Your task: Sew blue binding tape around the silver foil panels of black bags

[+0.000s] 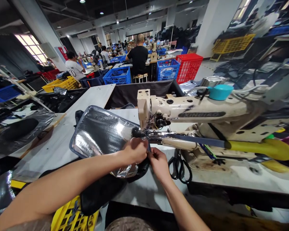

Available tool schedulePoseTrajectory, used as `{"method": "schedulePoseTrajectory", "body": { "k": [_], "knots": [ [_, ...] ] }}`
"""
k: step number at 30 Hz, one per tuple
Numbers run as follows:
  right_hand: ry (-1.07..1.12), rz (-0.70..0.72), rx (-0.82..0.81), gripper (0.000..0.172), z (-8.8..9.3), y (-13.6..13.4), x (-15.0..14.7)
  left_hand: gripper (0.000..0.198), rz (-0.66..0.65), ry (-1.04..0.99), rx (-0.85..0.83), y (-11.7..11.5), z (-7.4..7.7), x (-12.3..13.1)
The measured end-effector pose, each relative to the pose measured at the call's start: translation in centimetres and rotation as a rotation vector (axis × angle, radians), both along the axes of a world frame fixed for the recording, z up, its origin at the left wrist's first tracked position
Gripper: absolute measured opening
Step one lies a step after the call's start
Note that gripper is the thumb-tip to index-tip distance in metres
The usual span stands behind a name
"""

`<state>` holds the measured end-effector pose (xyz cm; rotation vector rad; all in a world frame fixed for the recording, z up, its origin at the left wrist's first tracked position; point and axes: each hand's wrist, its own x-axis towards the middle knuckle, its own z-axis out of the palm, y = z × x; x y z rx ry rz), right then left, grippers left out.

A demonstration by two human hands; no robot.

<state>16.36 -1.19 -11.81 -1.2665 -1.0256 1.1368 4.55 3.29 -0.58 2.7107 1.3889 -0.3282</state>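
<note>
A silver foil-lined bag piece [101,133] with a dark edge lies on the table, its right edge under the needle of a cream sewing machine [195,110]. My left hand [135,150] is closed on the bag's edge beside the needle. My right hand [159,163] pinches the same edge and the blue binding strip [195,140] just below the presser foot. Black fabric [103,189] hangs from the bag over the table's front edge.
Black scissors [179,166] lie right of my right hand. A teal cup [220,92] sits on the machine. A yellow crate [72,218] is below the table. Blue and red crates [180,67] and seated workers [138,56] are behind.
</note>
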Motion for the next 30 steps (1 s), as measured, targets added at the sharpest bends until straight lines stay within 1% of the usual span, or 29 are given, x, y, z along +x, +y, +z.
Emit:
{"method": "schedulePoseTrajectory", "body": {
  "k": [2,5,8,10,14,16,19,22,24,26,27,28,30],
  "knots": [
    [-0.030,0.007,0.009,0.032,0.0,-0.4,0.1,0.024,0.046,-0.020,0.021,0.0,-0.5,0.2],
    [-0.066,0.011,0.027,0.035,0.3,0.1,0.3,0.025,0.128,-0.074,0.028,0.0,-1.1,0.8],
    [-0.107,0.034,0.040,0.034,0.4,0.9,0.5,0.027,0.263,-0.170,0.005,0.0,-1.1,1.5],
    [-0.117,0.052,0.057,0.031,0.2,1.2,0.6,0.027,0.306,-0.209,0.003,-0.1,-1.0,1.8],
    [-0.122,0.070,0.084,0.023,-0.4,1.6,0.7,0.027,0.320,-0.243,0.010,-0.3,-1.0,1.6],
    [-0.129,0.078,0.107,0.019,-0.7,1.7,0.7,0.027,0.298,-0.239,0.014,-0.3,-1.3,1.5],
    [-0.148,0.082,0.133,0.014,-1.1,1.8,0.6,0.023,0.214,-0.212,0.035,-0.5,-1.7,1.5],
    [-0.180,0.085,0.129,0.016,-1.1,1.7,0.8,0.021,0.108,-0.204,0.025,-1.0,-1.4,1.2],
    [-0.212,0.089,0.129,0.022,-1.0,1.7,1.0,0.024,0.036,-0.216,0.019,-1.2,-0.3,0.1],
    [-0.233,0.103,0.124,0.028,-0.8,1.6,1.1,0.030,0.032,-0.251,0.070,-0.8,1.2,-2.6],
    [-0.235,0.110,0.121,0.031,-0.8,1.6,1.2,0.032,0.067,-0.279,0.133,-0.4,2.2,-4.5],
    [-0.230,0.113,0.114,0.032,-0.7,1.6,1.2,0.034,0.131,-0.317,0.223,0.2,3.1,-6.9],
    [-0.207,0.111,0.094,0.032,-0.6,1.7,1.2,0.037,0.287,-0.397,0.441,1.6,4.6,-12.4]
  ]
}}
